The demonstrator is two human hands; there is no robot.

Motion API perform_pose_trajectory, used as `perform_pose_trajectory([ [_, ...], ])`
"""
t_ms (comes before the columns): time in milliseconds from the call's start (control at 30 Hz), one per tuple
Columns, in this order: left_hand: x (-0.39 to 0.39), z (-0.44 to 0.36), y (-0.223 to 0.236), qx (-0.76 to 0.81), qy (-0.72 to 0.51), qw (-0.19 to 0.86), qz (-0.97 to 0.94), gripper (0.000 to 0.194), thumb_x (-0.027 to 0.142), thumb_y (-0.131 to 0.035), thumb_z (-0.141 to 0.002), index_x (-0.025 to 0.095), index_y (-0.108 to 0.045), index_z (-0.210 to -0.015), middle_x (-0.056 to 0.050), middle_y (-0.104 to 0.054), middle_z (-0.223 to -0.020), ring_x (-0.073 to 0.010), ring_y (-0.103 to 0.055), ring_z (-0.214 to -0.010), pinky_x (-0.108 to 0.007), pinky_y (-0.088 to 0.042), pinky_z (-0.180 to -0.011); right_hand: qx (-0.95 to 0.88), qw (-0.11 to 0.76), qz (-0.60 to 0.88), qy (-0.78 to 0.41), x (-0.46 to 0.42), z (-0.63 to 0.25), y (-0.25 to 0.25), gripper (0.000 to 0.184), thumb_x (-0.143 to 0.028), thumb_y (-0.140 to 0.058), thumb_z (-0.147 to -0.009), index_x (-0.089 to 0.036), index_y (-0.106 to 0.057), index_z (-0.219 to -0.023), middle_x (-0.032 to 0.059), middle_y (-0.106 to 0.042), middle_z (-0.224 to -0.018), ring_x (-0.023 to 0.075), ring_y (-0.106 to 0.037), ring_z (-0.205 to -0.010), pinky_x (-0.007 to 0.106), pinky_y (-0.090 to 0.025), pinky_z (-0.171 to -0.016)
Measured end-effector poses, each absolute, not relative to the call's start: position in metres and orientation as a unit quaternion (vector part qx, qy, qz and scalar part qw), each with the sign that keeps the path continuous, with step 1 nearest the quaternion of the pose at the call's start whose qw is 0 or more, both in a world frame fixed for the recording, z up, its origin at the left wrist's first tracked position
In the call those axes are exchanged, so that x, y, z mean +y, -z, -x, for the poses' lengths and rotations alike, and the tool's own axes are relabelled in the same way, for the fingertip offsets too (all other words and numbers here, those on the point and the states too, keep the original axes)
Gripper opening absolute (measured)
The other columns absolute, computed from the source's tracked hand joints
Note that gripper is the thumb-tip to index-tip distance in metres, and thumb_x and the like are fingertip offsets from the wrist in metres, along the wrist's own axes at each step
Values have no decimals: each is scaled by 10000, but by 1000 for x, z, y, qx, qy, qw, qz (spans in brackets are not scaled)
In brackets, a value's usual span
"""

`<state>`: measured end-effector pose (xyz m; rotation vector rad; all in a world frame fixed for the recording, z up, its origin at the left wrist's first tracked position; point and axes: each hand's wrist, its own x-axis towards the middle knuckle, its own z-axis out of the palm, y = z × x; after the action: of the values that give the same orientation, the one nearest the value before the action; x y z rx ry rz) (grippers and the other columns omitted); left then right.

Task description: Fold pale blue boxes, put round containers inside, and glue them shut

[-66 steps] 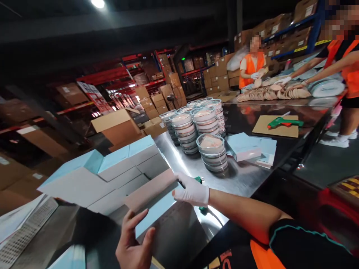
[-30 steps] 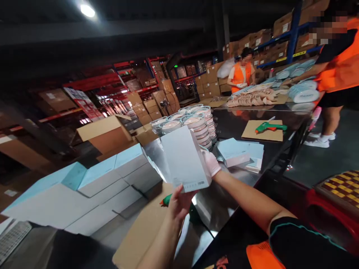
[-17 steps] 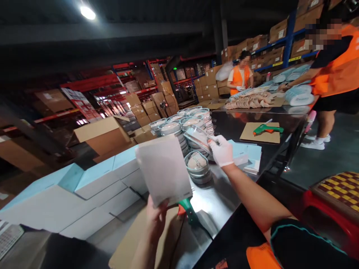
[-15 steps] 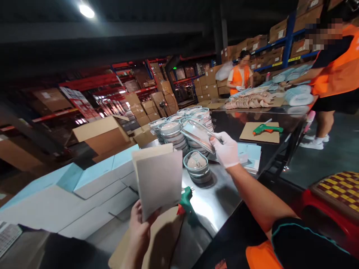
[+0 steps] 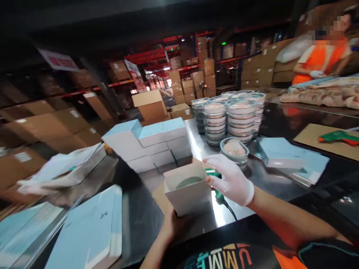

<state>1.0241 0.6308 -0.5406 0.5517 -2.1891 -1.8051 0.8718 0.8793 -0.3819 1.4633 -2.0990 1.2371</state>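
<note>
My left hand (image 5: 175,223) grips the bottom of an open white box (image 5: 188,196) held just above the table. A round clear container (image 5: 188,182) sits down inside the box mouth. My right hand (image 5: 232,180), in a white glove, rests closed on the box's right rim, fingers at the opening. A green glue gun (image 5: 215,178) lies on the metal table right behind that hand, mostly hidden by it.
Stacks of round lidded containers (image 5: 227,116) stand mid-table, with one low stack (image 5: 234,150) nearer. Closed blue-and-white boxes (image 5: 151,144) are piled at left, flat blue box blanks (image 5: 89,228) at front left and more (image 5: 283,157) at right. A person in an orange vest (image 5: 319,56) works at far right.
My right hand lifted a round container off the low stack and put it into the box, which my left hand turned mouth-up and lowered. The view swung left.
</note>
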Motion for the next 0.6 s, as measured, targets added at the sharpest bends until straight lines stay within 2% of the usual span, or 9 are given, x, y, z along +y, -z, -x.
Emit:
perform_pose_trajectory([
  [100,623,-1026,546,-679,684,185,-191,728,259,-1053,-491,207,-725,-1139,-143,-750,-1164,-416,-685,-1205,-520,-582,-1042,-722,141,-430,-523,869,-868,430,672,-620,-691,-989,-211,-629,-1519,190,-667,-1495,340,-646,-1394,513,-541,-1181],
  [200,622,-1026,533,-659,673,294,-164,784,310,-1060,-542,266,-723,-1249,-129,-671,-1402,-397,-572,-1419,-498,-460,-1220,-699,66,-421,-574,851,-872,478,842,-628,-705,-966,-199,-491,-1657,204,-594,-1599,358,-595,-1483,547,-499,-1246],
  [267,624,-1021,517,-681,643,330,-114,585,408,-1042,-601,239,-798,-1105,-143,-665,-1389,-414,-511,-1477,-491,-387,-1278,-675,37,-409,-613,838,-882,500,854,-615,-674,-991,-214,-427,-1703,195,-529,-1667,350,-548,-1535,548,-470,-1274],
  [333,626,-1015,502,-718,608,334,-63,396,517,-982,-692,213,-828,-891,-163,-711,-1231,-429,-547,-1411,-513,-391,-1265,-660,35,-376,-649,828,-890,509,853,-619,-649,-1006,-221,-404,-1719,190,-473,-1712,350,-509,-1567,554,-459,-1280],
  [367,627,-1013,496,-736,587,335,-44,378,561,-943,-737,214,-828,-835,-159,-729,-1135,-426,-577,-1354,-529,-396,-1252,-657,42,-359,-661,826,-893,510,835,-623,-646,-1007,-223,-429,-1707,187,-472,-1713,354,-493,-1579,564,-446,-1288],
  [433,629,-1009,491,-760,551,344,-31,381,608,-879,-805,231,-838,-841,-132,-741,-977,-406,-620,-1253,-556,-383,-1245,-651,58,-347,-673,824,-895,506,749,-648,-656,-989,-231,-576,-1606,172,-549,-1655,366,-499,-1572,579,-430,-1297],
  [500,632,-1009,492,-765,536,356,-30,396,628,-860,-822,235,-840,-868,-110,-734,-884,-397,-637,-1202,-564,-370,-1246,-647,48,-346,-678,823,-892,497,630,-672,-642,-981,-236,-721,-1428,157,-684,-1503,369,-601,-1475,563,-496,-1247],
  [600,636,-1008,499,-717,573,392,-64,479,655,-890,-781,215,-824,-960,-117,-741,-985,-375,-651,-1171,-506,-460,-1163,-671,15,-311,-672,815,-885,483,491,-590,-626,-989,-208,-771,-1260,150,-785,-1291,349,-730,-1259,526,-601,-1115],
])
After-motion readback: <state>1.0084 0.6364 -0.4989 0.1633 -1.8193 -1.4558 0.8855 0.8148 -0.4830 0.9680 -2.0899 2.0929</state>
